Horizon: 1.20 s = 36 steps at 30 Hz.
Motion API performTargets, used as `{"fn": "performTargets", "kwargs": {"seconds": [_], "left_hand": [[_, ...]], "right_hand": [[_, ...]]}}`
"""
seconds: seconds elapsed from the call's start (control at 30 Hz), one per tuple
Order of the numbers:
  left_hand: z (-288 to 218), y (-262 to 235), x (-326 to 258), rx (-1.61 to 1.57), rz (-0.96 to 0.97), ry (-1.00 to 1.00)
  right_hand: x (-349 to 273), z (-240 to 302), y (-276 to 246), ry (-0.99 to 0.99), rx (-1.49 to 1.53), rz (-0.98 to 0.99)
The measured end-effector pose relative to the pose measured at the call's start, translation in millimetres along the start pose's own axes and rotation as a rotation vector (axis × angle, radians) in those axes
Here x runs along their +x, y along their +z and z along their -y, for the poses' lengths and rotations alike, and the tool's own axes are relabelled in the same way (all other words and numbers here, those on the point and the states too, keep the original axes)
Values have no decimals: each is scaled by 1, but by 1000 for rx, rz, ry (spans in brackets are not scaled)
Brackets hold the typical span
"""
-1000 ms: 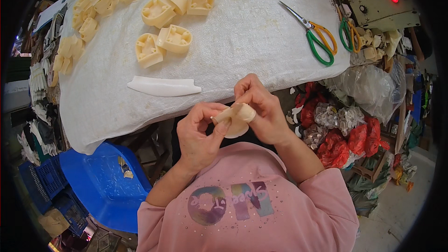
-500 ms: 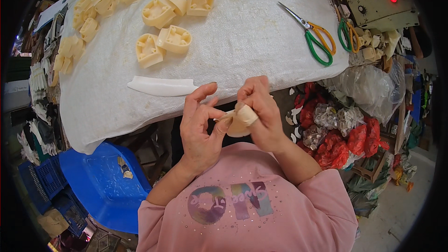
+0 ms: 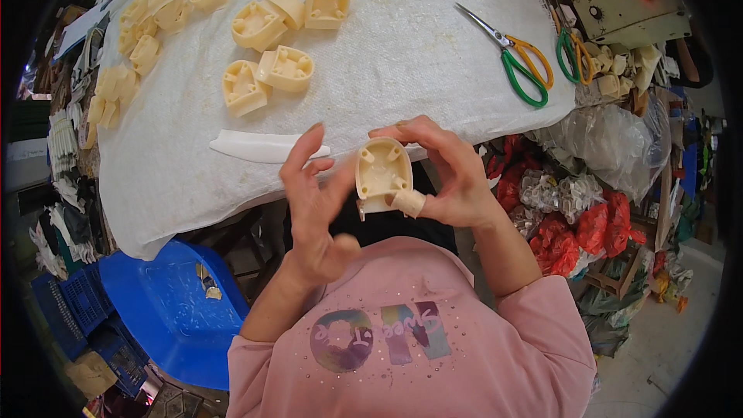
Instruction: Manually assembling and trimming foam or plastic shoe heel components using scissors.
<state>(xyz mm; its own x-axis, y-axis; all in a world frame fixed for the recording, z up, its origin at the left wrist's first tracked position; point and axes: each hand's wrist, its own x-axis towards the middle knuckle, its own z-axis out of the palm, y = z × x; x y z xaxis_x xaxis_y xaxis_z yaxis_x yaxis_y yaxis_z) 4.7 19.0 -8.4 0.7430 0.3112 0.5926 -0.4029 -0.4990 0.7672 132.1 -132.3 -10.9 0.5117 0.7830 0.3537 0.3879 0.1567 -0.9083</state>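
Observation:
My right hand (image 3: 457,178) holds a cream plastic housing (image 3: 383,166), its fingers over the top edge and its thumb at the lower corner. A tan wrap (image 3: 408,203) is around that thumb. The housing's hollow side with small round posts faces me, and a thin strip juts from its lower edge. At its left side is my left hand (image 3: 313,205), fingers spread and partly blurred, gripping nothing that I can see. Just beyond the left fingertips a curved white strip (image 3: 259,147) lies on the white-covered table (image 3: 402,54).
Several similar cream housings (image 3: 290,68) sit at the table's far left and middle. Green-and-orange-handled scissors (image 3: 511,54) lie at the right, with a second pair (image 3: 574,56) beyond. A blue plastic chair (image 3: 166,317) stands lower left; red bags (image 3: 557,244) are piled at right.
The housing has turned so its hollow side shows and is held higher. My left fingers have come away from their pinch at its edge and spread apart.

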Motion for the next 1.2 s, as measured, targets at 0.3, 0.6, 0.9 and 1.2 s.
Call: {"fn": "performTargets", "kwargs": {"seconds": [0.3, 0.6, 0.9, 1.2], "left_hand": [[1, 15, -4, -1070, 87, -853], [-9, 18, 2, -932, -119, -923], [2, 13, -11, -1060, 2, -883], [-7, 19, -2, -1129, -240, -955]], "right_hand": [[1, 9, 22, 34, -68, 21], [1, 0, 33, -99, 4, -105], [-10, -10, 43, -27, 160, -92], [-2, -3, 33, -67, 4, 18]]}}
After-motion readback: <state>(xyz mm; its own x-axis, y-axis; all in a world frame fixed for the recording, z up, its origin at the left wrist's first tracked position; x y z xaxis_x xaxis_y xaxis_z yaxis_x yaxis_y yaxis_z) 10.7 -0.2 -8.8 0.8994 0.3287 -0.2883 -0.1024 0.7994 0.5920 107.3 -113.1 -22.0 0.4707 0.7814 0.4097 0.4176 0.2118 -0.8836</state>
